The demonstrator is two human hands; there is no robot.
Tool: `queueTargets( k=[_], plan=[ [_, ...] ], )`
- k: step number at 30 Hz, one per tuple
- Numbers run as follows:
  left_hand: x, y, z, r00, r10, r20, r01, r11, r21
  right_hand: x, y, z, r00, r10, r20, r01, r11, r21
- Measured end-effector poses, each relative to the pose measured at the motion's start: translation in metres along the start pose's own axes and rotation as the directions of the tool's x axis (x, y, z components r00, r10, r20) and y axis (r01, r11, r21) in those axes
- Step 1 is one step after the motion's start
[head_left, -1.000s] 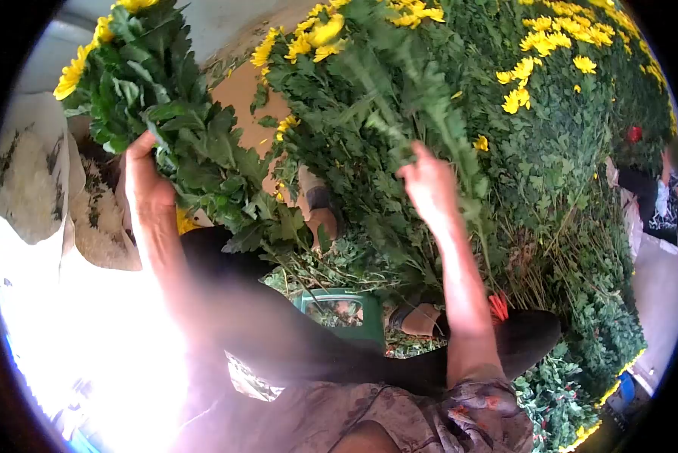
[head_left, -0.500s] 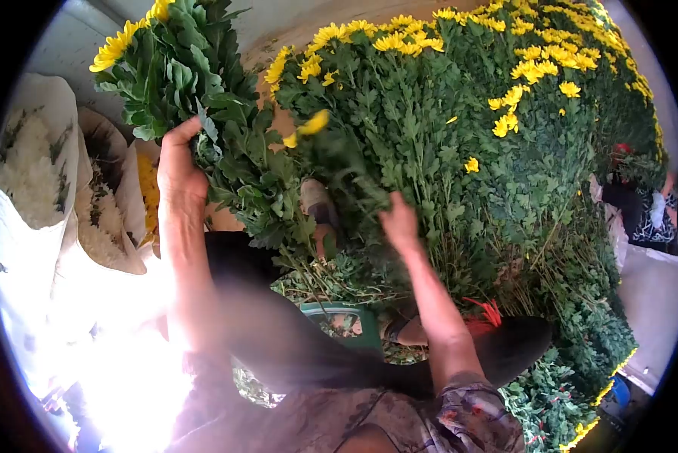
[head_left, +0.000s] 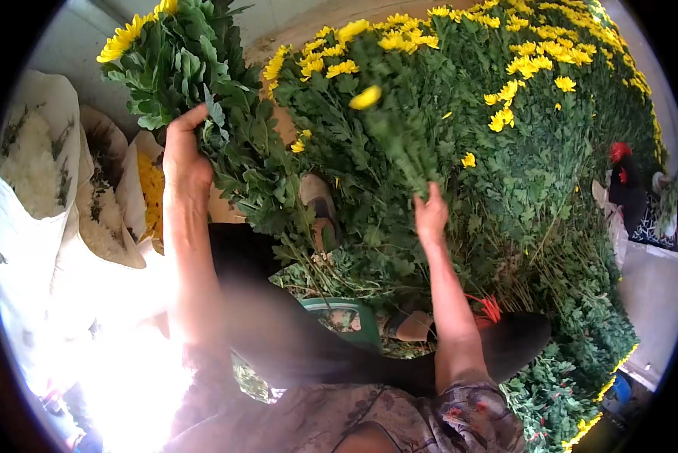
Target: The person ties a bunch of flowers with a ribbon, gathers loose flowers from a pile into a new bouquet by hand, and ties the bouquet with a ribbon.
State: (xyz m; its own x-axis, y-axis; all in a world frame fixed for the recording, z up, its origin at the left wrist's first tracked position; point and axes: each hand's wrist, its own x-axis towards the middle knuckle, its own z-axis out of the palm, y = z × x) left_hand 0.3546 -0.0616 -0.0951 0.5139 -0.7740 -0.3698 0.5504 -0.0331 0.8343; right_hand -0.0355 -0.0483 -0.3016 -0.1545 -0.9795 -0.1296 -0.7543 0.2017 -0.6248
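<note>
My left hand [head_left: 188,151] is wrapped round a thick bunch of leafy stems [head_left: 195,68], whose yellow blooms point to the upper left. The lower stems of that bunch hang down toward my knee. My right hand [head_left: 432,215] is closed on a leafy stem [head_left: 401,147] that leans up to the left and is smeared by motion, with a yellow bloom [head_left: 366,97] at its tip. Behind and beside it lies a large heap of yellow flowers [head_left: 535,166], blooms toward the top and bare stems toward me.
Pale sacks [head_left: 48,174] with white and yellow petals stand at the left. A green plastic stool [head_left: 365,325] is between my legs, and red ties [head_left: 490,308] lie on my knee. Another person [head_left: 632,189] is at the far right, partly hidden by the heap.
The left bunch has moved right and slightly up. My right hand went down and left, then back right and up, with a single yellow-bloomed stem now in it.
</note>
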Motion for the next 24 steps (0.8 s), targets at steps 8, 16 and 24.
queueTargets(
  k=[8, 16, 24],
  plan=[
    [-0.005, -0.001, 0.011, 1.000, -0.004, -0.022, 0.004, 1.000, -0.018, 0.047, 0.017, -0.038, 0.997, 0.077, -0.025, -0.080, 0.971, -0.225],
    [-0.009, -0.006, 0.032, 0.999, -0.038, -0.012, 0.038, 0.999, -0.038, 0.097, -0.006, -0.143, 0.987, 0.141, -0.083, -0.148, 0.985, -0.087],
    [-0.006, -0.018, 0.033, 0.999, -0.043, 0.011, 0.044, 0.999, -0.018, 0.041, -0.026, 0.050, 0.981, -0.098, 0.165, 0.148, 0.934, -0.325]
  ],
)
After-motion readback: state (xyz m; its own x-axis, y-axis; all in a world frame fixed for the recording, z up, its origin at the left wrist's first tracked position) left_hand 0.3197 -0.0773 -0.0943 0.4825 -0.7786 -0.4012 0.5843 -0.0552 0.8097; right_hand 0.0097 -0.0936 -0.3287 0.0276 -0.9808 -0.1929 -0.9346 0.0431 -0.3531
